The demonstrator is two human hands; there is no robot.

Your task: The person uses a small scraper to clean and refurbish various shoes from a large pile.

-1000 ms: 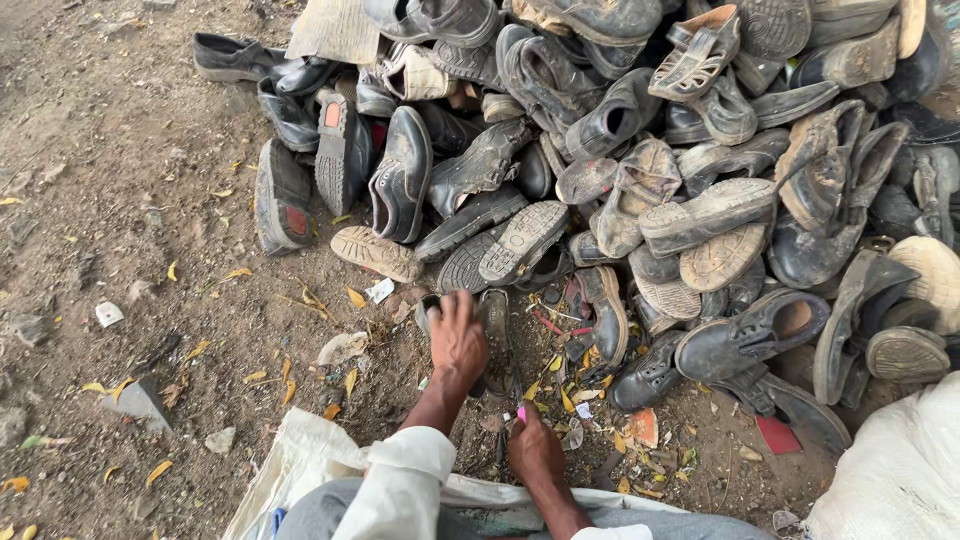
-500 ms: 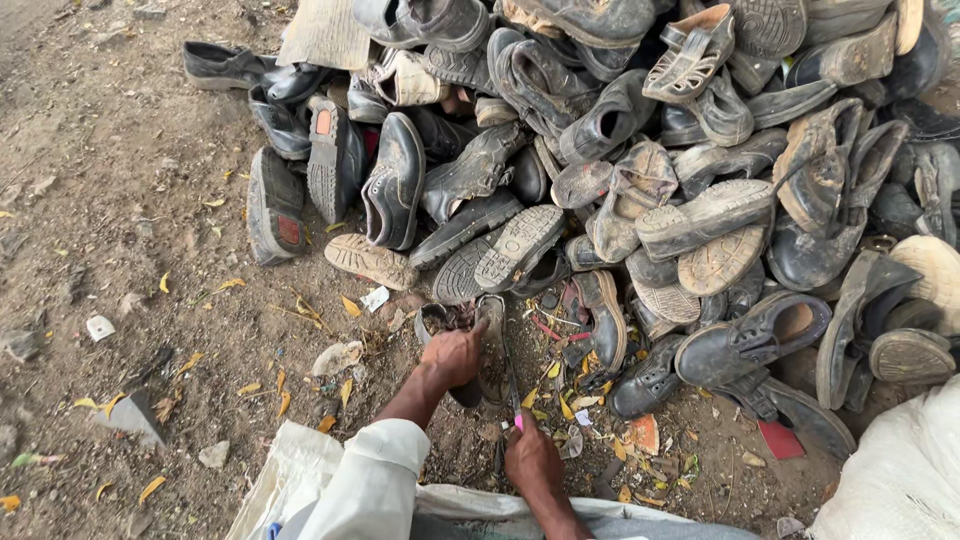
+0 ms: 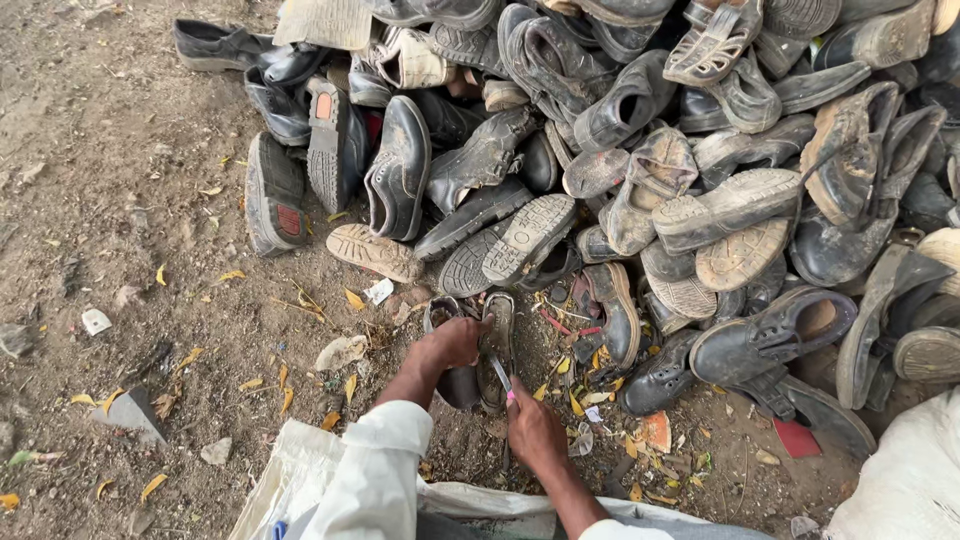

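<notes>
My left hand (image 3: 447,345) grips a worn dark shoe (image 3: 485,350) lying on the dirt in front of me, its sole strip facing up. My right hand (image 3: 533,432) holds a small tool with a pink handle (image 3: 503,380), its tip against the same shoe. A white sleeve covers my left forearm. Just beyond the shoe rises a big pile of old dusty shoes (image 3: 640,160), mostly black and grey, soles and uppers mixed.
A white sack (image 3: 300,480) lies under my arms at the bottom edge, and another white sack (image 3: 905,480) sits at the lower right. Dry yellow leaves, paper scraps and stones litter the bare dirt (image 3: 120,200) to the left. A red scrap (image 3: 797,437) lies near the pile.
My left hand has closed down onto the shoe, from spread above it. My right hand moved forward with the tool to the shoe. The view shifted slightly.
</notes>
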